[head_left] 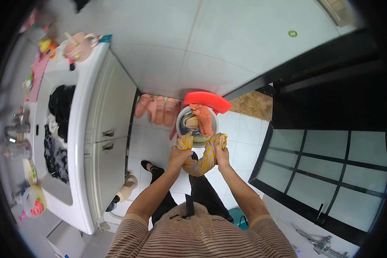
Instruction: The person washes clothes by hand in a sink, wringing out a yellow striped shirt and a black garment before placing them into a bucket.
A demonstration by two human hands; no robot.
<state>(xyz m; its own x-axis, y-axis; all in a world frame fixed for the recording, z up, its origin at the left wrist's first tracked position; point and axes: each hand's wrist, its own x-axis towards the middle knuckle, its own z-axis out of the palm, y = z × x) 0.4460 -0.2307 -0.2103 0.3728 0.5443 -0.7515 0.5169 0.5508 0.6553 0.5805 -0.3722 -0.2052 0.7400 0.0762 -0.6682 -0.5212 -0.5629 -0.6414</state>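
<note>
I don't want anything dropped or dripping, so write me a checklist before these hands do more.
1. Left hand gripping the striped cloth: ok.
2. Right hand gripping it too: ok.
3. Cloth free of water: cannot tell.
4. Basin empty: not ok, an orange cloth and other laundry fill it.
5. Basin steady: cannot tell, its support is hidden.
6. Sink clear: not ok, dark clothes lie inside.

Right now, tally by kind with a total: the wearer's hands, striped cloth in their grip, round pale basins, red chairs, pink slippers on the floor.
Hands (left hand, right hand): 2
Striped cloth: 1
Round pale basin: 1
Red chair: 1
Pink slippers: 4
Total: 9
</note>
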